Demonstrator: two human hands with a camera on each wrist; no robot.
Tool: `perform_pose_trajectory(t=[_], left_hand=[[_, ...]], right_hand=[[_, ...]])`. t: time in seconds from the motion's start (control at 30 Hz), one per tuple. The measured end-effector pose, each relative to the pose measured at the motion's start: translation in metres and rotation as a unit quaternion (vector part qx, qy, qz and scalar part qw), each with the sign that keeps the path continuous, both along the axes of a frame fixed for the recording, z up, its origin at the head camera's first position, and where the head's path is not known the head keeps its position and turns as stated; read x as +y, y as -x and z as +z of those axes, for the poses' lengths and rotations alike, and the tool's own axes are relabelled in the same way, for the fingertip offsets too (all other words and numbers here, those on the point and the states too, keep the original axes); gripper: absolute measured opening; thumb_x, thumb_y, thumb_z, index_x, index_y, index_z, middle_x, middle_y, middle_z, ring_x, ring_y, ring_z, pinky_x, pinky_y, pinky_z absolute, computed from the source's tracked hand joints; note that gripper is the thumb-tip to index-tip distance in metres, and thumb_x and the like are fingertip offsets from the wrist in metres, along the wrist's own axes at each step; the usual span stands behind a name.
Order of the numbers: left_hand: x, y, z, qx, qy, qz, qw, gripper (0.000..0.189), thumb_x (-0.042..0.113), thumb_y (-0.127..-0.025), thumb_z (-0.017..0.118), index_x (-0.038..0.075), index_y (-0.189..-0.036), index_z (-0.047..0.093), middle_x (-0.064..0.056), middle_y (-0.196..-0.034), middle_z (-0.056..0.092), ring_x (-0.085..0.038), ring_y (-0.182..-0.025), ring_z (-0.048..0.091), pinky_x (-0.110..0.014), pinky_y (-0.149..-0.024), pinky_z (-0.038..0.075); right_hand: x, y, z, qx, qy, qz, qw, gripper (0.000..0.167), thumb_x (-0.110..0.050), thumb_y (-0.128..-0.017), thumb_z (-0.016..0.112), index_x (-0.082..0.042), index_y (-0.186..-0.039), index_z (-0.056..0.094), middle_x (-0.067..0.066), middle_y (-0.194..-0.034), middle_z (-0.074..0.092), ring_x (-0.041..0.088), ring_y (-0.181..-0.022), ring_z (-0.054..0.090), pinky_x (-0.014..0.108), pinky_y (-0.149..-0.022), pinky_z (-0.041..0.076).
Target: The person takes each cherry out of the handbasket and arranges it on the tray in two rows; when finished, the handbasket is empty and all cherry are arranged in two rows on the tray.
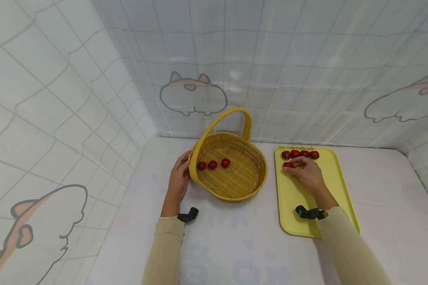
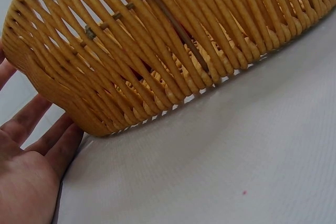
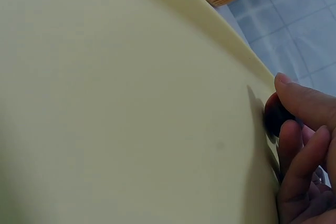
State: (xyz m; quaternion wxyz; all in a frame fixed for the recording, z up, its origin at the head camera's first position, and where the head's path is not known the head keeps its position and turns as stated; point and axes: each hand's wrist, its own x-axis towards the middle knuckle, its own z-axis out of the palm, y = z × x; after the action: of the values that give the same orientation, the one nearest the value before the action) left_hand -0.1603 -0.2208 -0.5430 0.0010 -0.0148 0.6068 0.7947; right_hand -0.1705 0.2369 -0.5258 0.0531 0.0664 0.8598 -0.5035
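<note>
A yellow wicker basket (image 1: 231,170) with a tall arched handle stands on the table, three red cherries (image 1: 212,164) lying in a line inside it. Against its left outer side rests my left hand (image 1: 180,176); in the left wrist view the fingers (image 2: 32,116) reach along the woven wall, fairly straight, and the thumb is not seen. Over the yellow tray (image 1: 296,215), my right hand (image 1: 309,174) pinches a cherry (image 1: 287,164) between thumb and fingers. This cherry (image 3: 275,115) looks dark in the right wrist view, close to the tray surface.
Several stemmed cherries (image 1: 295,153) sit in a row along the tray's far edge. A pale cloth (image 1: 232,233) covers the table. Behind it rises a gridded wall covering (image 1: 281,79) with cartoon animals. Both wrists carry dark bands (image 1: 188,215).
</note>
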Motion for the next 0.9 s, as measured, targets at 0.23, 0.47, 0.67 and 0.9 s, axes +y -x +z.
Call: perform_pose_trajectory(t=[0.23,0.47,0.67,0.9], left_hand=[[-0.0003,0.0003,-0.001,-0.001,0.001,0.003,1.0,0.043,0.032,-0.107,0.051,0.023,-0.149,0.051,0.0,-0.154,0.047,-0.017,-0.143,0.046,-0.022,-0.112,0.043],[0.0006,0.0004,0.0002,-0.006,0.005,0.006,0.9999,0.042,0.032,-0.108,0.05,0.023,-0.149,0.051,0.0,-0.153,0.048,-0.017,-0.142,0.046,-0.022,-0.112,0.043],[0.0004,0.0004,0.0001,-0.009,0.002,0.007,0.9999,0.043,0.033,-0.107,0.052,0.023,-0.149,0.051,-0.001,-0.153,0.047,-0.017,-0.142,0.046,-0.022,-0.112,0.043],[-0.0013,0.0022,-0.0043,-0.003,-0.004,0.006,1.0,0.047,0.038,-0.104,0.057,0.024,-0.148,0.052,0.0,-0.153,0.048,-0.017,-0.142,0.047,-0.023,-0.112,0.043]], right_hand=[[0.0,-0.0016,0.0007,-0.001,-0.005,0.003,1.0,0.058,-0.045,-0.083,0.084,-0.005,-0.118,0.062,-0.001,-0.098,0.059,0.014,-0.083,0.052,0.024,-0.065,0.046],[0.0009,-0.0024,0.001,-0.002,-0.004,0.007,1.0,0.059,-0.047,-0.081,0.085,-0.005,-0.117,0.063,-0.001,-0.097,0.059,0.014,-0.083,0.052,0.024,-0.065,0.046],[0.0006,-0.0024,0.0024,-0.009,0.0,0.005,0.9999,0.062,-0.049,-0.081,0.085,-0.004,-0.118,0.062,0.001,-0.099,0.058,0.014,-0.086,0.052,0.022,-0.066,0.047],[0.0011,-0.0026,0.0022,-0.007,0.006,0.009,0.9999,0.061,-0.048,-0.082,0.084,-0.003,-0.118,0.062,0.002,-0.101,0.059,0.014,-0.087,0.053,0.022,-0.067,0.048]])
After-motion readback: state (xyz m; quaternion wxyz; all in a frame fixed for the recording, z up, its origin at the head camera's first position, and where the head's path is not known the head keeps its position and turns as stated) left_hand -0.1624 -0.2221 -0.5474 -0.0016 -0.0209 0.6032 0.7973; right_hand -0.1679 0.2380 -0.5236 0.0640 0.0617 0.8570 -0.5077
